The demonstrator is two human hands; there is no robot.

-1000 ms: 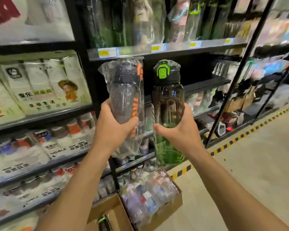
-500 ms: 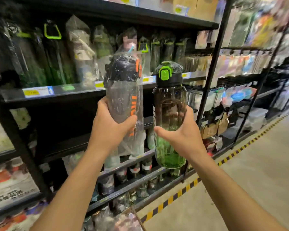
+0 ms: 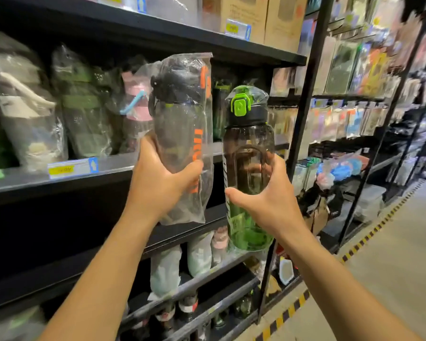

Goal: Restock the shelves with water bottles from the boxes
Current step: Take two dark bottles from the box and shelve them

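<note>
Left hand (image 3: 158, 185) fingers (image 3: 190, 168) curl round the lower half of a black-lidded bottle (image 3: 180, 124), upright in a crinkled clear plastic sleeve with orange lettering. Right hand (image 3: 268, 200) fingers (image 3: 234, 193) wrap the middle of a smooth, smoky translucent green-latched bottle (image 3: 249, 143), just beside it, before the black shelf (image 3: 59, 178)

The person's arms. Left hand (image 3: 158, 185) and right hand (image 3: 271, 203): bare, knuckles faintly raised across the backs. Left forearm (image 3: 103, 267) and right forearm (image 3: 330, 279): bare along the whole visible length, slim, smooth, broadening from wrist toward the lower edge of view.
</note>
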